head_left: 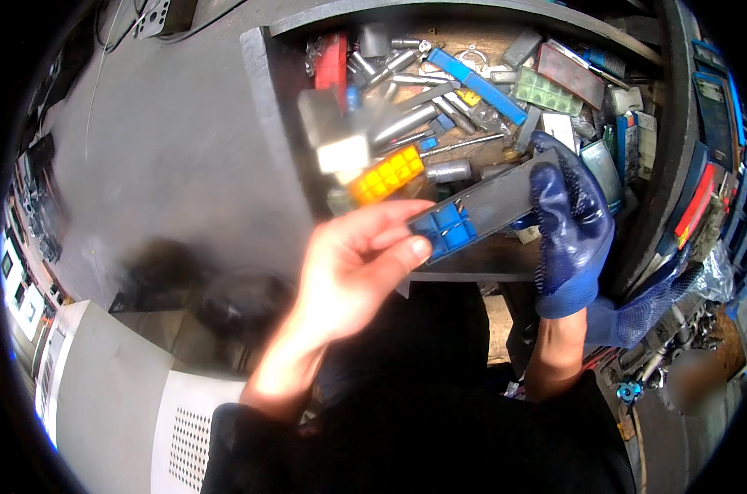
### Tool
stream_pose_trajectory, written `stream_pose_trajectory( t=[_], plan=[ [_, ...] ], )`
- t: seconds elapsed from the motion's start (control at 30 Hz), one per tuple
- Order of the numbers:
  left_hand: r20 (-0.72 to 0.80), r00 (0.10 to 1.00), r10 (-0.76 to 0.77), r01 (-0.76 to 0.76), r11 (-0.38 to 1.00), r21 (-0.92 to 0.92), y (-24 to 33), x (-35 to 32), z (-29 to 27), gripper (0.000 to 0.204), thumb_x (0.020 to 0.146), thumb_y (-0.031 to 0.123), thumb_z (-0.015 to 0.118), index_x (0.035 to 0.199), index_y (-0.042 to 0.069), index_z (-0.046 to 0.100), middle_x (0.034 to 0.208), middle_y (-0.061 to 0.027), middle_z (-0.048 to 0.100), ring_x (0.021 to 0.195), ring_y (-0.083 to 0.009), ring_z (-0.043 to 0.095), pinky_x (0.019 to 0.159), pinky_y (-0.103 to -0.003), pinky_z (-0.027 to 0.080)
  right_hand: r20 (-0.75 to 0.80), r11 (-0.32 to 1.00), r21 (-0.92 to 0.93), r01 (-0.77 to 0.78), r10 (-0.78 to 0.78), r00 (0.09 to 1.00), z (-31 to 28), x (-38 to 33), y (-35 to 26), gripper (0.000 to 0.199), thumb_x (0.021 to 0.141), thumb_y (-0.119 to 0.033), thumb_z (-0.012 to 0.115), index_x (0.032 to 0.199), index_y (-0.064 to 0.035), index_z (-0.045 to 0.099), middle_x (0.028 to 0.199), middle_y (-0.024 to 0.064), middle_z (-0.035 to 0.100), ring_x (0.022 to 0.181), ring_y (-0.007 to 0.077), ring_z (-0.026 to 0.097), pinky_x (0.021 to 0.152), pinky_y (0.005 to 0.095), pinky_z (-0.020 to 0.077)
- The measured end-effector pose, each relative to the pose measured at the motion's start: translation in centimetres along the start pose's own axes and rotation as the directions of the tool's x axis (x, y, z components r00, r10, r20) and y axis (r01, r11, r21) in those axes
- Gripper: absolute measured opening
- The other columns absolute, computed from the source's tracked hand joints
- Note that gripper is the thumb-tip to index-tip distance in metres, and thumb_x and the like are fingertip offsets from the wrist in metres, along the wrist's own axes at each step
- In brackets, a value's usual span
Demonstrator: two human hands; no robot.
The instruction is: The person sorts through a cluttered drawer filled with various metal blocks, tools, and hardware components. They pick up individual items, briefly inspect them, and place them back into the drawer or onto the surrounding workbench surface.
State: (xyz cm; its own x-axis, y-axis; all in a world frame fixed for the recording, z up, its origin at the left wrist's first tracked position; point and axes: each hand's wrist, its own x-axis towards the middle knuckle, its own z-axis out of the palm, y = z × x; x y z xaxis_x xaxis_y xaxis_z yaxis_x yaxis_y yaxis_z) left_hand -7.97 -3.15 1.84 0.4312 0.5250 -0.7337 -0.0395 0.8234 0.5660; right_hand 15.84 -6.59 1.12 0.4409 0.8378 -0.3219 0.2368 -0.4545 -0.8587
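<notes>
Bare left hand (353,263) pinches blue inserts (444,228) in grey tray (497,202); gloved right hand (573,226) grips tray's far end above cluttered drawer (472,90).

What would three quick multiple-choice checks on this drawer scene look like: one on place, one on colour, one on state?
1. Where is the long flat case with blue compartments?
A. Held between both hands over the open drawer
B. Lying on the floor
C. Standing on the white cabinet

2. What colour is the glove on the right hand?
A. Yellow
B. Dark blue
C. White

3. How is the left hand?
A. Gloved and hanging free
B. Bare, fingers on the case's blue end
C. Out of view

Key: 1 A, each hand grips one end above the drawer of tools; 2 B, the glove is dark blue; 3 B, bare fingers pinch the blue end.
</notes>
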Motion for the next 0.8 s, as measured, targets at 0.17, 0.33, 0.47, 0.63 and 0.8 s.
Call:
stream_pose_trajectory(
  t=[0.17, 0.33, 0.47, 0.63, 0.8],
  plan=[
    [-0.041, 0.999, 0.003, -0.005, 0.998, -0.058, -1.8, 0.0, 1.0, 0.04, 0.093, -0.001, 0.072, 0.133, 0.0, 0.065, 0.102, -0.0025, 0.075, 0.087, -0.005, 0.065, 0.077, -0.02, 0.053, 0.096, 0.981, 0.137, -0.139, 0.127, 0.987, 1.8, -1.9, -1.1, 0.044, 0.093, -0.009, 0.074, 0.135, -0.0013, 0.063, 0.125, 0.0153, 0.07, 0.106, 0.0203, 0.07, 0.092, 0.0318, 0.0588],
    [-0.013, 0.999, 0.035, -0.034, 0.999, 0.036, -0.3, 0.1, 2.0, 0.041, 0.091, -0.002, 0.074, 0.132, 0.0, 0.066, 0.103, -0.0038, 0.076, 0.09, -0.007, 0.067, 0.081, -0.023, 0.054, 0.115, 0.997, 0.039, -0.066, 0.062, 0.991, 1.9, -2.8, 0.6, 0.041, 0.094, -0.005, 0.071, 0.134, 0.0012, 0.064, 0.13, 0.0173, 0.068, 0.114, 0.0227, 0.066, 0.099, 0.0335, 0.053],
    [0.033, 0.998, -0.051, 0.04, 0.963, 0.268, -0.7, 1.4, 1.4, 0.045, 0.093, -0.001, 0.072, 0.136, -0.001, 0.062, 0.101, -0.0054, 0.075, 0.089, -0.0087, 0.068, 0.08, -0.023, 0.055, 0.101, 0.996, 0.03, -0.08, 0.076, 0.992, 0.9, -2.5, 0.7, 0.038, 0.096, -0.003, 0.067, 0.133, 0.0011, 0.064, 0.128, 0.0154, 0.069, 0.115, 0.0209, 0.065, 0.098, 0.0324, 0.0526],
    [0.015, 0.999, 0.047, -0.048, 0.998, 0.044, -1.0, 3.2, 3.4, 0.054, 0.095, 0.004, 0.071, 0.146, 0.001, 0.052, 0.124, -0.0123, 0.069, 0.108, -0.015, 0.066, 0.095, -0.029, 0.054, -0.069, 0.962, 0.128, -0.241, 0.251, 0.965, -0.6, -0.7, -1.1, 0.034, 0.098, -0.005, 0.062, 0.132, -0.0002, 0.065, 0.119, 0.0114, 0.07, 0.097, 0.0152, 0.067, 0.083, 0.0259, 0.0539],
    [-0.156, 0.946, 0.284, -0.192, 0.879, 0.436, -2.4, 1.8, 1.6, 0.052, 0.094, 0.004, 0.072, 0.142, -0.001, 0.053, 0.122, -0.0158, 0.07, 0.102, -0.0175, 0.069, 0.089, -0.031, 0.056, -0.397, 0.906, 0.401, -0.132, 0.302, 0.867, -1.9, 2.9, -0.2, 0.039, 0.102, -0.017, 0.061, 0.137, 0.0004, 0.06, 0.114, 0.0134, 0.072, 0.085, 0.0174, 0.071, 0.065, 0.0247, 0.0537]
  ],
)
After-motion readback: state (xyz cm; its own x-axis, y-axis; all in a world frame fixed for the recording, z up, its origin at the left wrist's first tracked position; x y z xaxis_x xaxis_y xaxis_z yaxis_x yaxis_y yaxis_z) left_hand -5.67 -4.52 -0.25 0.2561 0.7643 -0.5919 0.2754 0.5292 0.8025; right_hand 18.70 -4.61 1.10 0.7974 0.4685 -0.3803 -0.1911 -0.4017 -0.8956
